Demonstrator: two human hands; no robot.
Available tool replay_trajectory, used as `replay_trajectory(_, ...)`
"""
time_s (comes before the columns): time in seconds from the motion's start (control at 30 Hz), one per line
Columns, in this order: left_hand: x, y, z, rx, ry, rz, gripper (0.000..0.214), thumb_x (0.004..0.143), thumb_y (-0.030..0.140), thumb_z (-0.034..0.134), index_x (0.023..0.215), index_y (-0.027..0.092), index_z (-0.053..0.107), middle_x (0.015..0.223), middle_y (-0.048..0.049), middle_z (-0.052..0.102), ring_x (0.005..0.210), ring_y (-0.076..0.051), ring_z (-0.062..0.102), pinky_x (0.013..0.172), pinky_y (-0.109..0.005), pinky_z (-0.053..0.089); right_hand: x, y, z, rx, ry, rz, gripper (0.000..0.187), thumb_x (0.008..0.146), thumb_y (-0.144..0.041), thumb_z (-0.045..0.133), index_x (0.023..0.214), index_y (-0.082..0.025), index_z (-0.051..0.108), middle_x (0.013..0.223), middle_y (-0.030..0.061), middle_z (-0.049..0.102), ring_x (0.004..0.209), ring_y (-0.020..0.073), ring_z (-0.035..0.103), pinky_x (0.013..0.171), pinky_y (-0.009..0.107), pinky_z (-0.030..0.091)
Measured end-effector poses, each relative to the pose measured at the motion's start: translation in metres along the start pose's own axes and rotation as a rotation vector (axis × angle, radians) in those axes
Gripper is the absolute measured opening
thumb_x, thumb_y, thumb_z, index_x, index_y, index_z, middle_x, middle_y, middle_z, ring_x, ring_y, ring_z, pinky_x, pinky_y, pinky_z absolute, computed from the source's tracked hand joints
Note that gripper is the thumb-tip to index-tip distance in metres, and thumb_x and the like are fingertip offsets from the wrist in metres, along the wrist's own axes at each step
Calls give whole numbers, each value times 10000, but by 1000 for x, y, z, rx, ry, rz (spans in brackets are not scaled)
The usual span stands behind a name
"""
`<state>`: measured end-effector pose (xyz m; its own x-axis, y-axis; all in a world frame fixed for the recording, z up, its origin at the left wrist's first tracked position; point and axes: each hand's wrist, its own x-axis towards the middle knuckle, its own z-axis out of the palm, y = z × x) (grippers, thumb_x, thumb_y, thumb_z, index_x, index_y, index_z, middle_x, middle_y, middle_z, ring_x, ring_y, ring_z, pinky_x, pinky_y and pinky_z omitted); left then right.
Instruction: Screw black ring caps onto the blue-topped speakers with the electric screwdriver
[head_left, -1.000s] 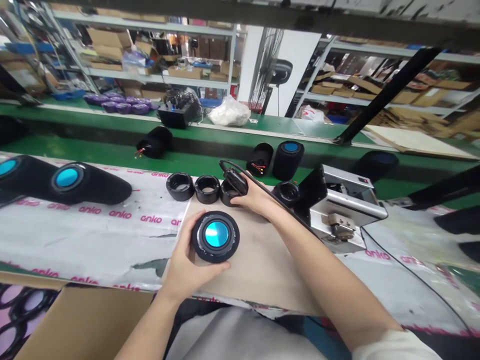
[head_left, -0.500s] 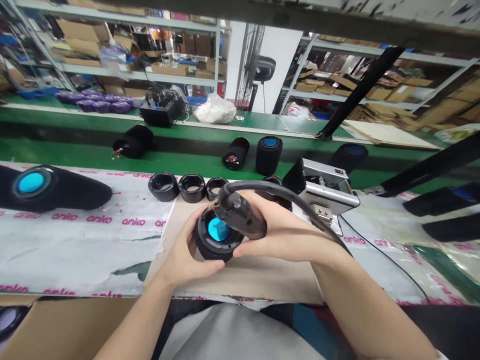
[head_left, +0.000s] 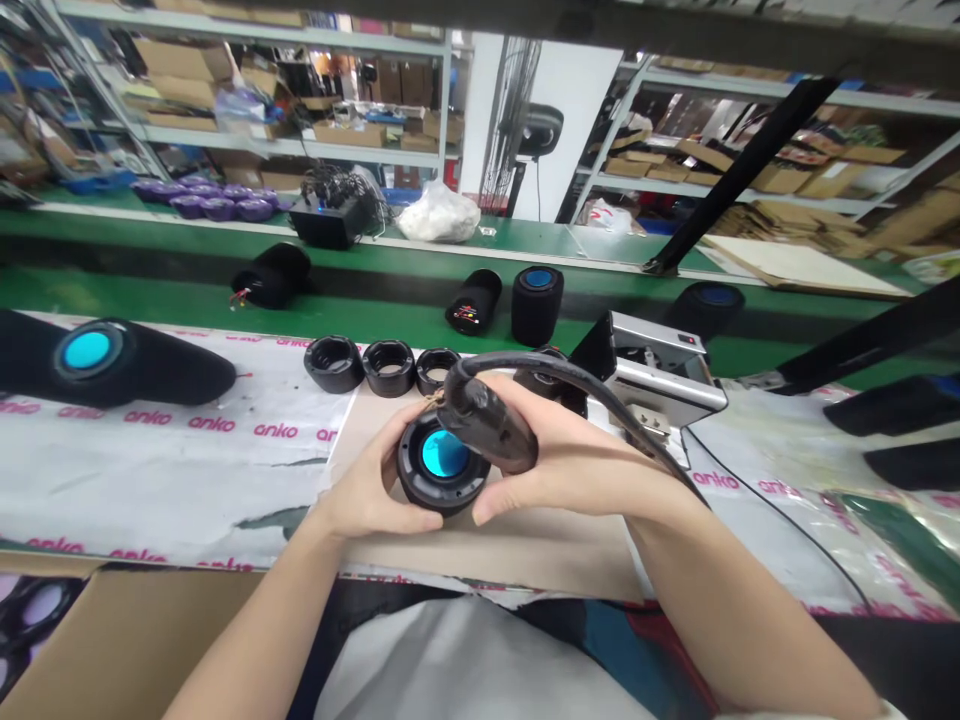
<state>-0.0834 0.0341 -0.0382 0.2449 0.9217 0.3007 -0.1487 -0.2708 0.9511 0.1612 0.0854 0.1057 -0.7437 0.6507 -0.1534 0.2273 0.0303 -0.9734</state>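
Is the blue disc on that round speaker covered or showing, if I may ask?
The blue disc is mostly showing; a corded tool overlaps only its upper edge.

A speaker housing [head_left: 444, 470] sits over a cardboard sheet [head_left: 570, 550]; three speaker rings [head_left: 388, 367] lie just beyond it, with a metal press [head_left: 660, 375] to their right and a long speaker [head_left: 112, 362] to their left.

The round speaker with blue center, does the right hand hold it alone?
No, the left hand cups the speaker, and the right hand holds a black plug over it.
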Motion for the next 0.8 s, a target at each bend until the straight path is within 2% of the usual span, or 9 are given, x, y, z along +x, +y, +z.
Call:
replay_trajectory(0.07, -1, 0, 1, -15, 7, 3, 1111, 578, 324, 1076, 1577, 283, 592, 1645, -157, 620, 1525, -477, 590, 1251, -640, 513, -2, 3, 4, -8, 34, -9, 827, 693, -168, 1008, 1430, -276, 648, 1046, -24, 681, 1253, 240, 696, 1165, 389, 559)
replay_trajectory(0.13, -3, -1, 1, -19, 21, -9, 1130, 573, 339, 1078, 1587, 270, 583, 1652, -167, 611, 1525, -484, 587, 1246, -640, 518, -6, 7, 10, -71, 72, -8, 792, 730, -218, 1001, 1439, -305, 657, 1112, -15, 717, 1164, 231, 722, 1064, 379, 601)
replay_trajectory(0.23, -6, 0, 2, 17, 31, -15, 1140, 570, 333, 1078, 1594, 271, 582, 1643, -170, 616, 1518, -489, 592, 1248, -635, 520, -13, 12, 17, -183, 154, 58, 773, 750, -360, 1011, 1445, -385, 674, 1237, -17, 764, 1141, 260, 740, 957, 402, 618)
replay_trajectory(0.3, -8, 2, 2, 44, 23, -5, 1124, 589, 311, 1070, 1600, 281, 579, 1637, -167, 623, 1516, -488, 596, 1249, -634, 523, -14, 13, 19, -215, 183, 80, 758, 748, -373, 1010, 1431, -404, 684, 1288, -19, 765, 1162, 279, 742, 946, 415, 618)
replay_trajectory(0.4, -10, 3, 2, 81, 9, -8, 1118, 610, 297, 1057, 1615, 288, 566, 1660, -163, 604, 1531, -490, 581, 1258, -640, 516, -10, 11, 16, -203, 132, 22, 721, 746, -316, 998, 1395, -371, 688, 1324, 1, 755, 1180, 293, 738, 948, 421, 623)
replay_trajectory(0.5, -14, 0, 3, 126, 52, -31, 1149, 604, 343, 1059, 1632, 283, 549, 1663, -167, 598, 1538, -489, 571, 1267, -638, 509, -7, 6, 13, -199, 89, -9, 733, 731, -326, 999, 1389, -351, 676, 1290, 17, 766, 1166, 314, 733, 951, 442, 618)
replay_trajectory(0.6, -19, 0, 7, 150, 92, -37, 1137, 633, 364, 1042, 1646, 279, 533, 1643, -169, 616, 1523, -486, 586, 1258, -639, 518, -12, 1, 17, -346, 138, 90, 738, 745, -368, 981, 1409, -408, 660, 1270, 1, 777, 1086, 316, 746, 853, 424, 596)
replay_trajectory(0.7, -23, 6, 11, 190, 50, -34, 1079, 705, 346, 998, 1667, 293, 511, 1649, -158, 610, 1531, -471, 582, 1276, -625, 503, -20, 3, 22, -451, 184, 176, 757, 774, -391, 960, 1452, -473, 632, 1221, -5, 800, 999, 311, 766, 710, 377, 542)
replay_trajectory(0.8, -28, 13, 20, 210, 71, -20, 1179, 689, 412, 1029, 1707, 328, 440, 1726, -145, 523, 1615, -471, 482, 1324, -626, 442, -24, 12, 26, -363, 216, 142, 807, 762, -448, 982, 1485, -467, 624, 1339, -2, 781, 1145, 338, 761, 807, 417, 587)
